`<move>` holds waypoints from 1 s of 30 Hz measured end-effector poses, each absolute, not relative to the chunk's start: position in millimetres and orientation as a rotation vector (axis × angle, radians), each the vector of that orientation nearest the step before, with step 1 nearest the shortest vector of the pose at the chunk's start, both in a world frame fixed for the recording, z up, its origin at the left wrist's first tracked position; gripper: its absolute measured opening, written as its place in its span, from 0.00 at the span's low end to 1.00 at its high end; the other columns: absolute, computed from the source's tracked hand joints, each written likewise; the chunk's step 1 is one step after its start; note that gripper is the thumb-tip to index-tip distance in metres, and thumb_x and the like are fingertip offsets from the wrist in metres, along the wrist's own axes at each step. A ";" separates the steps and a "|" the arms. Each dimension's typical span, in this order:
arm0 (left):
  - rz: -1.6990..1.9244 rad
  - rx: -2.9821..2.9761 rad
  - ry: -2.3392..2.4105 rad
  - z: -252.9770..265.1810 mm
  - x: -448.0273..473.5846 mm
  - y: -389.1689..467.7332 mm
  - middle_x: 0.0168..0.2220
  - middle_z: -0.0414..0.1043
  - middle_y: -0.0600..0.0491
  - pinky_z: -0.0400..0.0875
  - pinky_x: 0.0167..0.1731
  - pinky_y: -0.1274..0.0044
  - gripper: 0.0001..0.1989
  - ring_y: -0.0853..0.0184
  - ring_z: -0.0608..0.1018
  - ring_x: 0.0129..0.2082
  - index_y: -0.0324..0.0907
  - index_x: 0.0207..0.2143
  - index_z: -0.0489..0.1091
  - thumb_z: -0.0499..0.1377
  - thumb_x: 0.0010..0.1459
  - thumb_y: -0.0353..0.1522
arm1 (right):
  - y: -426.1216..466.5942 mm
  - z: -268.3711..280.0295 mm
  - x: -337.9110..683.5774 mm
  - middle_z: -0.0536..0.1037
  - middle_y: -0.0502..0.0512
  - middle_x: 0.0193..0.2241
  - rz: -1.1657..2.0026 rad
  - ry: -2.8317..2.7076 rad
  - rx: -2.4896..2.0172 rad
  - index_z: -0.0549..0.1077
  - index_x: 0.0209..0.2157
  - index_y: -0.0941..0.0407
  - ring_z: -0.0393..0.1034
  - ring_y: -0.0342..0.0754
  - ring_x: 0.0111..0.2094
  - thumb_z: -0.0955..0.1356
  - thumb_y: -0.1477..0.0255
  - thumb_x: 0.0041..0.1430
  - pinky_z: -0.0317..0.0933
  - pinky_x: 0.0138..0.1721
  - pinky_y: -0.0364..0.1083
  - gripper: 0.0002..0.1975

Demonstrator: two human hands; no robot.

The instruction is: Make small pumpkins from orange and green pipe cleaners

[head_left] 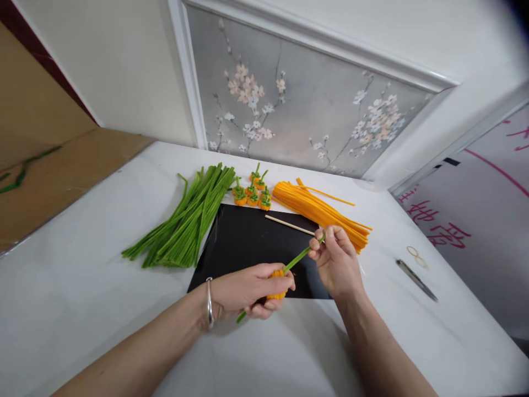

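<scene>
- My left hand [252,289] reaches in from the lower left, fingers curled and thumb on top, closed around a ribbed orange piece [276,295]; a silver bracelet [209,303] circles that wrist.
- My right hand [336,264] comes from the lower right, wrist bent upward, thumb and fingertips pinching the upper end of a green stem [298,258].
- The stem slants between my two hands, meeting the orange piece at the left one, over the near part of a black mat [248,237].
- Pinkish-red handwritten characters [448,236] run tilted across a white panel [487,193] at my right; I can't read them with certainty. I make out no brand or label.
- Beyond the mat sit small orange-and-green pieces [253,197], between a green bundle [185,220] and an orange bundle [322,212].
- A pale stick [289,224] lies on the mat.
</scene>
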State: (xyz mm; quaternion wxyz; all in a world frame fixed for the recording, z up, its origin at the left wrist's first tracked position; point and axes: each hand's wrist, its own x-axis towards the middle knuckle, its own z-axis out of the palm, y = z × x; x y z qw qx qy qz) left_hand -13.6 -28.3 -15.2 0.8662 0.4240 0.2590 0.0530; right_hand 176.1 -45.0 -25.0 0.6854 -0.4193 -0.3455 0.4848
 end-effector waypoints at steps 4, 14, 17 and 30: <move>0.123 0.947 0.545 -11.1 -16.2 -24.1 0.21 0.53 0.62 0.38 0.14 0.82 0.15 0.79 0.49 0.15 0.42 0.36 0.61 0.56 0.60 0.44 | -46.0 -22.5 179.8 0.64 0.45 0.29 1.036 -0.800 -0.953 0.60 0.28 0.53 0.64 0.38 0.25 0.68 0.61 0.58 0.64 0.24 0.38 0.15; 0.210 1.081 0.695 -12.0 -20.0 -16.6 0.24 0.54 0.61 0.38 0.15 0.82 0.15 0.79 0.50 0.17 0.41 0.37 0.62 0.57 0.59 0.44 | -53.9 -15.9 186.0 0.75 0.59 0.45 -0.124 -1.662 -1.401 0.71 0.42 0.52 0.68 0.57 0.48 0.67 0.68 0.60 0.58 0.51 0.60 0.09; 0.184 1.023 0.692 -13.2 -19.3 -17.2 0.25 0.56 0.60 0.39 0.15 0.83 0.17 0.80 0.51 0.16 0.42 0.34 0.60 0.56 0.58 0.47 | -59.9 -15.0 174.2 0.77 0.59 0.45 -0.193 -2.063 -1.372 0.72 0.44 0.53 0.69 0.57 0.49 0.65 0.72 0.62 0.54 0.54 0.62 0.08; 0.232 0.882 0.640 -22.9 -18.0 -15.0 0.27 0.70 0.52 0.56 0.19 0.82 0.19 0.76 0.68 0.19 0.38 0.33 0.66 0.58 0.56 0.46 | -62.9 -28.8 163.4 0.73 0.53 0.29 0.319 -2.084 -1.245 0.73 0.36 0.56 0.69 0.42 0.28 0.60 0.78 0.64 0.65 0.33 0.40 0.11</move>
